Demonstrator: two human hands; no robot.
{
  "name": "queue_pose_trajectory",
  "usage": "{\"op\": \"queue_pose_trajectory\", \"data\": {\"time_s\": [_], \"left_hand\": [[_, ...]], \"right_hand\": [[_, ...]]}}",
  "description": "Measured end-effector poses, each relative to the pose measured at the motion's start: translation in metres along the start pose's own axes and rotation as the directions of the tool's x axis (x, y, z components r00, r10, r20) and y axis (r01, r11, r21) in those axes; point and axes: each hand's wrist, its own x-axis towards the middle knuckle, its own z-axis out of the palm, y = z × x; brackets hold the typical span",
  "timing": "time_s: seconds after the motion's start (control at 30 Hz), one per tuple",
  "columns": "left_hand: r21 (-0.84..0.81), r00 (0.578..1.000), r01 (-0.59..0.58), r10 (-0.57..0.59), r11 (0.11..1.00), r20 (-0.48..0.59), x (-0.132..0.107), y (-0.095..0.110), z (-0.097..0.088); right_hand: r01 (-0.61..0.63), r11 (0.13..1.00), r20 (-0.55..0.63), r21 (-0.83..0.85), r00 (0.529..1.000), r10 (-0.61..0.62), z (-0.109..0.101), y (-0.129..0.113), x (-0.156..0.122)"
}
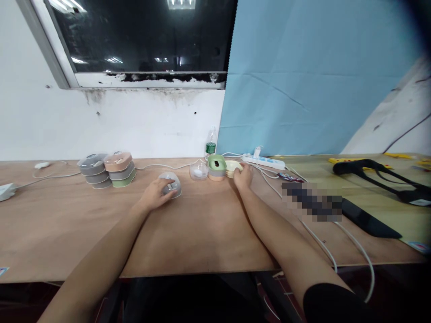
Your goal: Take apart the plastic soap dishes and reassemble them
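Note:
My left hand rests on a small round grey case with a clear lid on the wooden table, fingers wrapped over its left side. My right hand reaches further back and touches a pale yellow round case. Just left of that stands a green case stacked on a peach one, and a clear round case sits beside them. Whether the right hand grips the yellow case is hard to tell.
Two stacks of round cases stand at the back left. A water bottle, a white power strip and white cables lie near the blue backdrop. A dark flat device and a black tool are on the right.

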Motion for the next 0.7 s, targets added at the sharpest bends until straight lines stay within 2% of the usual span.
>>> {"op": "queue_pose_trajectory", "data": {"time_s": [0.1, 0.2, 0.3, 0.37, 0.43, 0.5, 0.6, 0.7], "left_hand": [[-0.013, 0.999, -0.013, 0.012, 1.000, -0.040, 0.001, 0.004, 0.001], [0.045, 0.999, 0.038, -0.039, 0.998, 0.007, 0.000, 0.000, 0.006], [0.083, 0.989, 0.109, -0.116, 0.991, 0.086, -0.002, -0.008, 0.011], [0.074, 0.986, 0.110, -0.118, 0.991, 0.118, -0.003, -0.012, 0.011], [0.057, 0.988, 0.081, -0.088, 0.995, 0.127, -0.002, -0.012, 0.010], [0.034, 0.989, 0.043, -0.047, 0.998, 0.137, -0.002, -0.008, 0.008], [-0.041, 0.985, -0.034, 0.040, 0.999, 0.166, -0.001, 0.003, 0.007], [-0.142, 0.979, -0.098, 0.121, 0.985, 0.164, -0.001, 0.018, 0.008]], "right_hand": [[0.087, 0.996, -0.081, -0.002, 0.993, -0.087, -0.005, -0.010, -0.002], [0.241, 0.971, -0.126, 0.013, 0.963, -0.237, -0.009, -0.021, -0.005], [0.407, 0.912, -0.107, 0.052, 0.910, -0.400, -0.010, -0.035, -0.013], [0.518, 0.850, -0.073, 0.099, 0.855, -0.513, -0.009, -0.046, -0.021], [0.616, 0.770, -0.033, 0.168, 0.784, -0.620, -0.008, -0.058, -0.032], [0.697, 0.674, 0.011, 0.243, 0.693, -0.721, -0.007, -0.071, -0.045], [0.780, 0.513, 0.092, 0.358, 0.517, -0.851, -0.006, -0.092, -0.065], [0.798, 0.360, 0.142, 0.484, 0.334, -0.932, -0.007, -0.108, -0.081]]}}
